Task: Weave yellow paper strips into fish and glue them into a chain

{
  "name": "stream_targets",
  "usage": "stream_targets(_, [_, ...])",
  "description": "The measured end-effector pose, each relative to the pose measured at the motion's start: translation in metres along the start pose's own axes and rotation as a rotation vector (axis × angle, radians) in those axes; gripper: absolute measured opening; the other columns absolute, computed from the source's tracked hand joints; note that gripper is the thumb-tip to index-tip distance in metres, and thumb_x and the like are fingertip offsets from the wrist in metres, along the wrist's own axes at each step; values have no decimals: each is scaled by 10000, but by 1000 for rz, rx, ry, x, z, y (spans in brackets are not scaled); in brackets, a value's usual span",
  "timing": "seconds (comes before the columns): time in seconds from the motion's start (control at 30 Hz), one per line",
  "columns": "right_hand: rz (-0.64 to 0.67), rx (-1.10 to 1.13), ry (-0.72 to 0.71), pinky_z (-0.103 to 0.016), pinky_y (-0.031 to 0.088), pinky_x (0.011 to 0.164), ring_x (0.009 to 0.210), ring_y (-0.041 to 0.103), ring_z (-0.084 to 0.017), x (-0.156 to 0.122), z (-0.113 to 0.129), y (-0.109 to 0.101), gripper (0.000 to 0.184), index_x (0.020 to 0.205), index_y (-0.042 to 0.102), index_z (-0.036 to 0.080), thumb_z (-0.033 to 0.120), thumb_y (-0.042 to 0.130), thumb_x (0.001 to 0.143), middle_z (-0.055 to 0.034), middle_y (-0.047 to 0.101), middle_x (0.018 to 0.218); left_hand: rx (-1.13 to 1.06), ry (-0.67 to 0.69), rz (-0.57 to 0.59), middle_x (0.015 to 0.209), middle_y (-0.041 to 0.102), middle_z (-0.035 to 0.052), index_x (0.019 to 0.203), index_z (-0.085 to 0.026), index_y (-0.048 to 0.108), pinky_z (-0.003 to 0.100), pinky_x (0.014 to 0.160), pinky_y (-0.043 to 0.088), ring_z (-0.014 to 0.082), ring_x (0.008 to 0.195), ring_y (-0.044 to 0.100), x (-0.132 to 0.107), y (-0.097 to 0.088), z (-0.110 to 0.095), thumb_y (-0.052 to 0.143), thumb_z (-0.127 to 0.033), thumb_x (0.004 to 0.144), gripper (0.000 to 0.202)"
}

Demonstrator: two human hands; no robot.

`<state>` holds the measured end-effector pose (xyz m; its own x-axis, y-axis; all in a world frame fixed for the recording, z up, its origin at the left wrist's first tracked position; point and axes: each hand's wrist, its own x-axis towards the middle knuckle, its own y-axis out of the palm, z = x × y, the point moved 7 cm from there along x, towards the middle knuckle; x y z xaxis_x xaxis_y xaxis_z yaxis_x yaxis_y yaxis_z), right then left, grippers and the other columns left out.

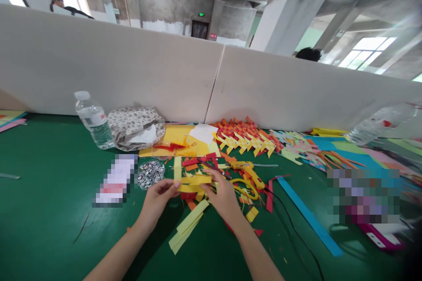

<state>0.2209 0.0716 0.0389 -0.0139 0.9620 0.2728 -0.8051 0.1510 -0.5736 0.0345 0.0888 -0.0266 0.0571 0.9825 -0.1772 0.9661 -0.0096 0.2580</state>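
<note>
Between my hands is a folded yellow paper strip (194, 179), with a pale yellow paper strip (177, 167) standing up from its left end. My left hand (158, 197) pinches the place where the two strips meet. At the other end, my right hand (222, 195) has its fingers closed around the yellow strip. Below them, pale yellow paper strips (188, 227) lie on the green table. Red, orange and yellow scraps are scattered under and behind my hands. A yellow hot glue gun (247, 171) lies just beyond my right hand, its black cord running toward me.
Woven paper fish (245, 138) lie in rows by the white partition (158, 66). A bag of googly eyes (150, 174) is left of my hands, near a water bottle (94, 120) and a patterned cloth bag (135, 127). A blue strip (308, 215) lies to the right.
</note>
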Motion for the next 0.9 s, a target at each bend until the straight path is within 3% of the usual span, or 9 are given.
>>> stream_targets(0.13, [-91,61,33,-322,492,773,803,639,-183,4,-5,-23,236,1024,565,216,292,563,800,-26,675,819,-193,30,-184,705,675,-11,746,-142,673,231,677,531,117,639,632,1,-17,-8,807,-369,536,338])
stream_targets(0.3, [-5,-51,27,-305,504,719,770,640,-182,3,-11,-34,179,920,619,221,326,577,781,-29,677,824,-374,16,-221,693,667,-28,754,-131,671,180,626,542,99,614,646,3,-20,-7,827,-286,523,319])
stream_targets(0.47, [-58,-323,103,-328,498,643,672,621,-193,-7,-32,-51,173,858,621,204,339,541,786,-46,664,755,-589,-70,-266,632,659,-18,717,-110,648,137,531,546,92,551,650,6,-21,-4,742,-67,641,128])
stream_targets(0.53, [-60,-399,104,-320,493,638,685,617,-193,-13,-36,-50,186,860,619,209,358,530,793,-45,658,761,-636,-104,-273,602,652,-6,734,-105,639,119,495,538,78,516,639,6,-21,-5,628,-9,742,97])
stream_targets(0.67, [-104,-538,32,-321,491,651,753,620,-211,-25,-35,-37,247,935,605,211,380,586,756,-52,656,829,-731,-139,-225,587,624,-2,789,-115,609,90,454,517,46,478,606,3,-21,-14,401,-36,892,245])
stream_targets(0.77, [-126,-613,-31,-326,491,650,778,627,-225,-31,-31,-26,217,954,598,209,277,587,748,-55,662,854,-874,-188,-175,610,614,-2,794,-124,582,84,441,511,40,477,595,0,-16,-17,336,-75,925,283])
stream_targets(0.9, [-172,-513,-178,-313,487,724,835,623,-202,-37,-11,-24,166,940,592,201,199,518,791,-61,665,897,-904,-202,-157,603,610,-10,786,-127,571,79,429,506,32,454,576,1,-15,-14,334,-82,928,280])
